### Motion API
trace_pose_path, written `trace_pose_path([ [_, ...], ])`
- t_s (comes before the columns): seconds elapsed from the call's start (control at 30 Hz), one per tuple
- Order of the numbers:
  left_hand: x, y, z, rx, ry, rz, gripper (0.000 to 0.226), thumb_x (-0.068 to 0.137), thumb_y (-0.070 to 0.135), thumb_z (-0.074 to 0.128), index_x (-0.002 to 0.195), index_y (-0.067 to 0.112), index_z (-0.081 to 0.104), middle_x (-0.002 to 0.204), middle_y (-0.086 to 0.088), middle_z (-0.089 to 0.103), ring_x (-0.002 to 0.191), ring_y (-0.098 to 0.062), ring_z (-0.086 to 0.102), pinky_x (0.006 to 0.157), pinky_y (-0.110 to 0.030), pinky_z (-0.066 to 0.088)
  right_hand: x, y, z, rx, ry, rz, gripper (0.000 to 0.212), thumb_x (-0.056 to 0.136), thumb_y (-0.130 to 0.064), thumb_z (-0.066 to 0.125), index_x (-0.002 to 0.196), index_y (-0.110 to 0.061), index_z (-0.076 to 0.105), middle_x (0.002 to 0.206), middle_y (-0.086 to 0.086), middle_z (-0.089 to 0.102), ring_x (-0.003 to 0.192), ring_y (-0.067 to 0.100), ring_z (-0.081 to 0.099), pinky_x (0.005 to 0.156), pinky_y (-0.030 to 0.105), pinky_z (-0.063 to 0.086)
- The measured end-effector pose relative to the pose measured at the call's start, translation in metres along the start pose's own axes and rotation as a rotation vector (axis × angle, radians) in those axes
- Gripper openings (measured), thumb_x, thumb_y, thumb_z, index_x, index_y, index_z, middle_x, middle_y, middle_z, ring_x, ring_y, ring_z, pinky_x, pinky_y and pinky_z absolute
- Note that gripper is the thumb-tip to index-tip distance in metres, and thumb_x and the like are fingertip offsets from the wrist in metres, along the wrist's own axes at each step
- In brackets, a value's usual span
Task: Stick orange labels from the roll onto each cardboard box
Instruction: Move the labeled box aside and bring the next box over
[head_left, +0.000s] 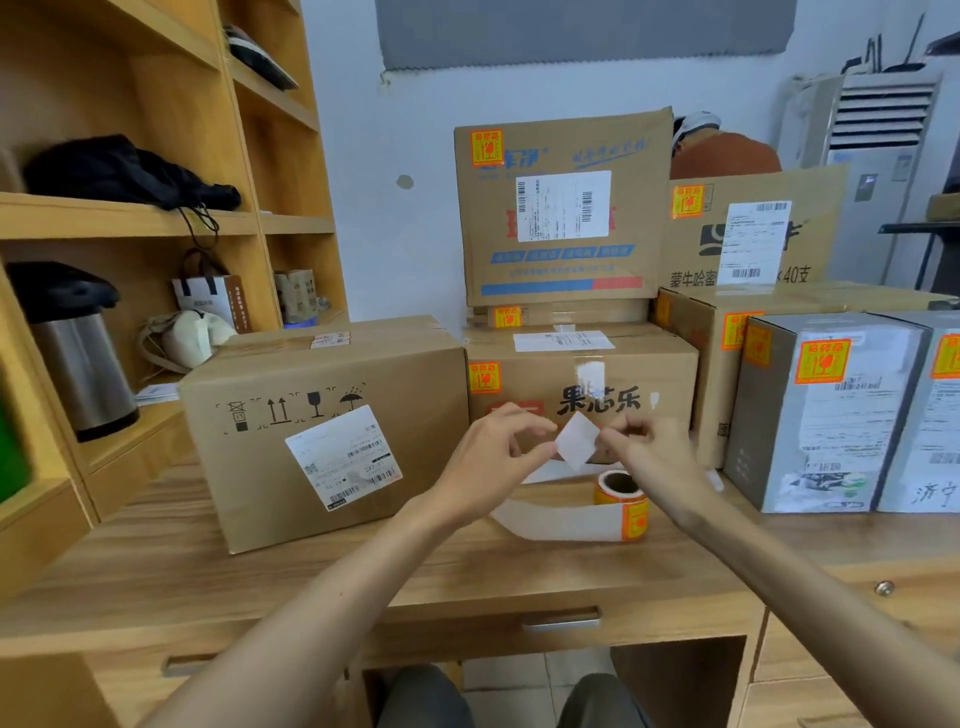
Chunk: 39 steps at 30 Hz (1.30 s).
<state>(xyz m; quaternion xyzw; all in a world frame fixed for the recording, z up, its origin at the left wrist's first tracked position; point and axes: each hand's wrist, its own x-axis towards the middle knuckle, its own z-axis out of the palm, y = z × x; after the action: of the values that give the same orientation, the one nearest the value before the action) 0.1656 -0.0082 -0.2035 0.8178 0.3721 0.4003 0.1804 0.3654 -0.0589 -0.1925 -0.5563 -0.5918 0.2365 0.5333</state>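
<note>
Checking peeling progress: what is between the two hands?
In the head view, a white square, pinched on either side by the left hand and the right hand.

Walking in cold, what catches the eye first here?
At centre the left hand and right hand pinch a small white square above the wooden desk. Just below stands the orange label roll, white backing strip trailing leftward. Behind, stacked cardboard boxes wear bright orange stickers.

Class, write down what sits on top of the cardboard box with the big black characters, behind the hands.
A white shipping label lies on its top; behind it a flat carton carries a tall upright box. The top beneath them is hidden.
</note>
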Motion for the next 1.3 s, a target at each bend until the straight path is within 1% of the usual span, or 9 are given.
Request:
trace_pose_path([
  [0.1, -0.011, 0.005, -0.022, -0.005, 0.056, 0.040, 0.020, 0.093, 0.038, 0.069, 0.110, 0.029, 0.077, 0.102, 0.016, 0.067, 0.073, -0.011, 0.058, 0.072, -0.032, 0.053, 0.005, -0.017, 0.028, 0.007, -0.039, -0.042, 0.013, 0.085, -0.012, 0.065, 0.074, -0.006, 0.068, 0.078, 0.012, 0.067, 0.081, 0.026, 0.063, 0.082, 0.046, 0.051],
  [0.2, -0.026, 0.001, -0.049, 0.013, 0.101, 0.048, 0.015, 0.092, 0.036, 0.072, 0.105, 0.032, 0.078, 0.098, 0.015, 0.070, 0.068, -0.009, 0.058, 0.067, -0.031, 0.051, 0.004, -0.040, 0.059, 0.041, -0.114, -0.086, 0.015, 0.088, -0.014, 0.062, 0.075, -0.010, 0.069, 0.061, -0.006, 0.060, 0.056, -0.002, 0.050, 0.059, 0.024, 0.041],
  [0.27, -0.036, -0.004, -0.069, 0.034, 0.127, 0.015, 0.014, 0.092, 0.036, 0.072, 0.105, 0.033, 0.078, 0.097, 0.016, 0.070, 0.068, -0.011, 0.059, 0.062, -0.029, 0.051, 0.000, -0.055, 0.081, 0.060, -0.164, -0.111, 0.015, 0.087, -0.015, 0.061, 0.074, -0.014, 0.069, 0.059, -0.010, 0.060, 0.051, -0.002, 0.048, 0.054, 0.021, 0.037],
  [0.5, -0.075, -0.024, -0.136, 0.041, 0.249, -0.100, 0.009, 0.091, 0.028, 0.074, 0.098, 0.031, 0.080, 0.092, 0.016, 0.073, 0.070, -0.023, 0.062, 0.057, -0.029, 0.053, -0.014, -0.096, 0.152, 0.134, -0.281, -0.203, 0.018, 0.082, -0.039, 0.065, 0.072, -0.025, 0.069, 0.075, -0.011, 0.067, 0.064, 0.007, 0.054, 0.063, 0.030, 0.044],
  [0.73, -0.112, -0.052, -0.185, -0.106, 0.446, -0.250, 0.011, 0.093, 0.017, 0.072, 0.098, 0.022, 0.081, 0.078, 0.004, 0.073, 0.058, -0.014, 0.059, 0.039, -0.031, 0.048, -0.010, -0.110, 0.198, 0.117, -0.297, -0.272, 0.018, 0.090, -0.037, 0.069, 0.100, -0.022, 0.067, 0.097, -0.010, 0.066, 0.082, 0.016, 0.067, 0.053, 0.032, 0.051],
  [0.93, -0.130, -0.070, -0.210, -0.220, 0.516, -0.303, 0.015, 0.088, 0.012, 0.077, 0.090, 0.026, 0.081, 0.076, 0.000, 0.069, 0.056, -0.013, 0.054, 0.034, -0.025, 0.044, 0.002, -0.118, 0.234, 0.132, -0.436, -0.251, 0.020, 0.091, -0.030, 0.071, 0.108, -0.020, 0.069, 0.107, -0.008, 0.067, 0.043, 0.006, 0.049, 0.046, 0.023, 0.042],
  [1.1, -0.130, -0.077, -0.224, -0.208, 0.522, -0.318, 0.012, 0.088, 0.014, 0.078, 0.094, 0.023, 0.083, 0.068, 0.001, 0.069, 0.057, -0.015, 0.054, 0.039, -0.027, 0.045, 0.010, -0.125, 0.261, 0.176, -0.417, -0.260, 0.003, 0.086, -0.026, 0.075, 0.085, -0.025, 0.072, 0.085, -0.006, 0.073, 0.055, -0.003, 0.058, 0.060, 0.024, 0.040],
  [1.2, -0.127, -0.078, -0.234, -0.226, 0.513, -0.302, 0.013, 0.088, 0.011, 0.076, 0.099, 0.016, 0.082, 0.069, 0.002, 0.069, 0.058, -0.014, 0.054, 0.039, -0.025, 0.045, 0.012, -0.129, 0.266, 0.162, -0.342, -0.258, 0.015, 0.085, -0.029, 0.077, 0.098, -0.024, 0.070, 0.090, -0.008, 0.071, 0.078, 0.002, 0.062, 0.068, 0.022, 0.041],
  [1.3, -0.126, -0.079, -0.241, -0.243, 0.491, -0.293, 0.015, 0.089, 0.011, 0.075, 0.102, 0.013, 0.081, 0.075, -0.005, 0.073, 0.060, -0.013, 0.055, 0.040, -0.024, 0.046, 0.015, -0.130, 0.269, 0.199, -0.395, -0.250, 0.021, 0.087, -0.031, 0.075, 0.106, -0.021, 0.072, 0.097, -0.006, 0.071, 0.062, -0.003, 0.056, 0.063, 0.018, 0.038],
])
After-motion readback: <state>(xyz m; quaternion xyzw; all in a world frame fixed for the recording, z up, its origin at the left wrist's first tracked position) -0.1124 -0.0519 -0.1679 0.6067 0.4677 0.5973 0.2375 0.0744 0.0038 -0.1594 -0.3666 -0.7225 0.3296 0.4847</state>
